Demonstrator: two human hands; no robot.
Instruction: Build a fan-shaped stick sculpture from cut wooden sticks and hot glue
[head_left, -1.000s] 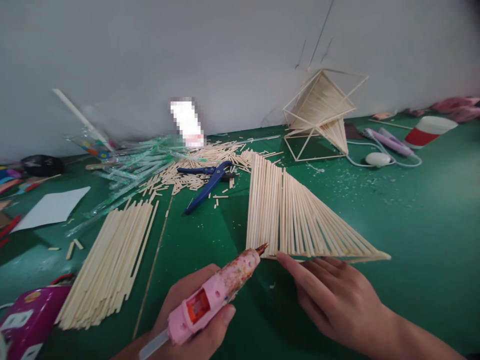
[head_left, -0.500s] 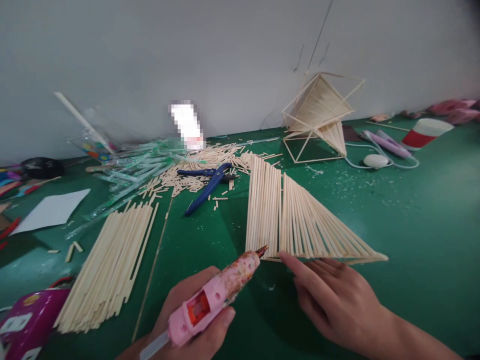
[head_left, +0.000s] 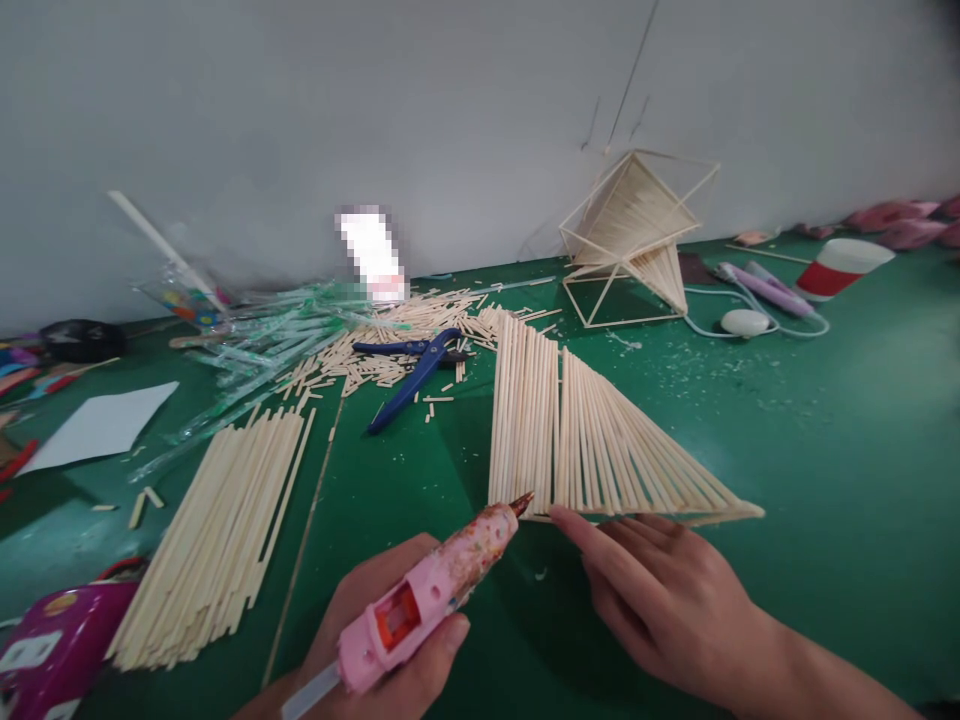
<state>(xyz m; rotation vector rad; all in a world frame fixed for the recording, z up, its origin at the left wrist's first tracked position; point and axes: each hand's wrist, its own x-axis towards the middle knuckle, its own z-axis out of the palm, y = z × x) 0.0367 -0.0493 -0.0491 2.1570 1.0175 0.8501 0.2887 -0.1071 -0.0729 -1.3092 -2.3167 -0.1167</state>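
Note:
My left hand (head_left: 379, 640) is wrapped round a pink hot glue gun (head_left: 431, 595). Its dirty brown nozzle points at the near edge of a flat fan of wooden sticks (head_left: 592, 440) lying on the green table (head_left: 825, 450). My right hand (head_left: 660, 595) rests just below that edge. Its fingers are stretched out flat, and the index fingertip touches the sticks' near ends beside the nozzle.
A pile of loose long sticks (head_left: 217, 530) lies at the left. Blue cutters (head_left: 416, 365) sit among short stick offcuts behind. A finished stick frame (head_left: 634, 235), a second glue gun (head_left: 765, 285), a red cup (head_left: 840, 268), white paper (head_left: 97, 425) and a purple box (head_left: 45, 655) surround.
Both hands hold nearly the same pose. The view has drifted slightly, so the stick fan sits a little more to the left in the picture.

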